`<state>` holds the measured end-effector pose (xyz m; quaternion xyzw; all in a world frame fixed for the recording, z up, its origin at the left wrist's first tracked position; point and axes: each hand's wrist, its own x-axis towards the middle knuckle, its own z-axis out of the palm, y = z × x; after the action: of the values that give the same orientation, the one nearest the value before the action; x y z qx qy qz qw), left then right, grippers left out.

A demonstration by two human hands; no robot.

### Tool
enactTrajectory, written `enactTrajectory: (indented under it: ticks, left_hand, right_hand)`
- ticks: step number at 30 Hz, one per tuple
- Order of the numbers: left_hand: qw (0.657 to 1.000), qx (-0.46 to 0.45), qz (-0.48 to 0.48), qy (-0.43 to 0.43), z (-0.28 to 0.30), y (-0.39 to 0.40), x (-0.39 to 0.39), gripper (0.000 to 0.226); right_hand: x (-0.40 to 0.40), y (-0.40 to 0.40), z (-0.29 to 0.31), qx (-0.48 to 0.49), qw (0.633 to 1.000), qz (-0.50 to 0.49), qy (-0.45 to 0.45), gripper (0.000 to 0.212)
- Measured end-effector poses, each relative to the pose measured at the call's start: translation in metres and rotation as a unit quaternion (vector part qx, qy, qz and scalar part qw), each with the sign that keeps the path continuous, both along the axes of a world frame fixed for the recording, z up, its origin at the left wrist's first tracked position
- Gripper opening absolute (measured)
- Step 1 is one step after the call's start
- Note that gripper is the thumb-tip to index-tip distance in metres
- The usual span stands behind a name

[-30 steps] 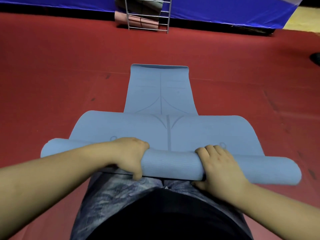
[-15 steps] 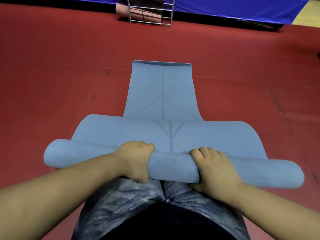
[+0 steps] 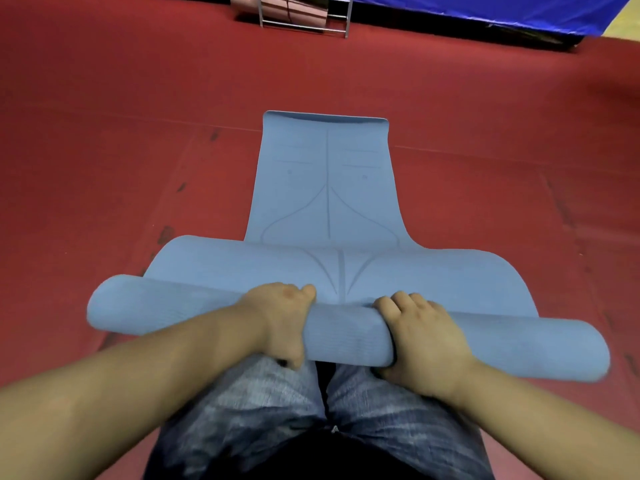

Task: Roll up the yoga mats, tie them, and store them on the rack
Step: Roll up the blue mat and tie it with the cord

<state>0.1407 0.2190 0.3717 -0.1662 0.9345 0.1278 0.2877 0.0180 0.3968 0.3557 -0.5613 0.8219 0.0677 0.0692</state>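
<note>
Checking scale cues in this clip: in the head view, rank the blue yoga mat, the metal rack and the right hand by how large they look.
1. blue yoga mat, by far the largest.
2. right hand.
3. metal rack, cut off by the top edge and far from the camera, so ranking it below the hand is unsure.

faded blue jeans [image 3: 270,420], black top [image 3: 311,459]

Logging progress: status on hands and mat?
Left hand and right hand both grip the rolled part of the blue yoga mat. Far end unrolled. Red floor ahead unobstructed.
</note>
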Motion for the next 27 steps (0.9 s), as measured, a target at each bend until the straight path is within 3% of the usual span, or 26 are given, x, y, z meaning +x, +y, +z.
enactTrajectory:
  ticks: [3,6,8,10,12,15,18,19,21,23,25,27]
  left_hand:
    - [0.988,-0.119,-0.031,0.098,-0.008,0.018,0.009,0.049]
    - [0.991,-0.093,-0.017,0.096,-0.007,0.009,0.001,0.047]
    - [0.999,-0.021,-0.003,0.034,-0.002,-0.006,-0.012,0.055]
    - [0.999,0.050,0.007,-0.016,0.008,-0.020,-0.024,0.060]
    - [0.992,0.106,0.015,-0.061,0.014,-0.030,-0.034,0.063]
    - [0.994,0.082,0.023,-0.069,0.018,-0.025,-0.039,0.064]
    - [0.992,-0.097,-0.046,0.061,0.003,-0.002,-0.026,0.057]
    - [0.987,-0.120,-0.054,0.091,-0.002,0.001,-0.023,0.054]
    - [0.989,-0.100,-0.043,0.100,-0.005,-0.007,-0.025,0.053]
    - [0.995,-0.048,-0.032,0.077,-0.002,-0.022,-0.032,0.060]
    - [0.999,0.021,-0.013,0.033,0.003,-0.035,-0.043,0.066]
    - [0.997,0.078,0.003,-0.022,0.008,-0.043,-0.056,0.070]
  right_hand:
    - [-0.018,-0.015,0.013,0.087,0.988,0.002,-0.127,0.063]
    - [-0.032,-0.032,0.025,0.141,0.966,-0.026,-0.213,0.066]
    - [-0.030,-0.030,0.025,0.124,0.977,-0.027,-0.169,0.070]
    - [-0.020,-0.019,0.016,0.045,0.999,0.006,-0.015,0.080]
    - [-0.012,-0.011,0.001,-0.030,0.998,0.004,0.047,0.086]
    - [-0.019,-0.018,-0.001,-0.019,0.999,-0.019,0.020,0.073]
    - [-0.037,-0.033,0.014,0.071,0.992,-0.019,-0.101,0.067]
    - [-0.044,-0.040,0.018,0.101,0.985,-0.028,-0.139,0.069]
    - [-0.049,-0.049,0.024,0.133,0.974,-0.042,-0.179,0.072]
    - [-0.045,-0.046,0.022,0.096,0.987,-0.035,-0.122,0.078]
    - [-0.037,-0.036,0.008,0.002,1.000,-0.013,0.018,0.088]
    - [-0.033,-0.032,-0.001,-0.056,0.997,-0.009,0.058,0.089]
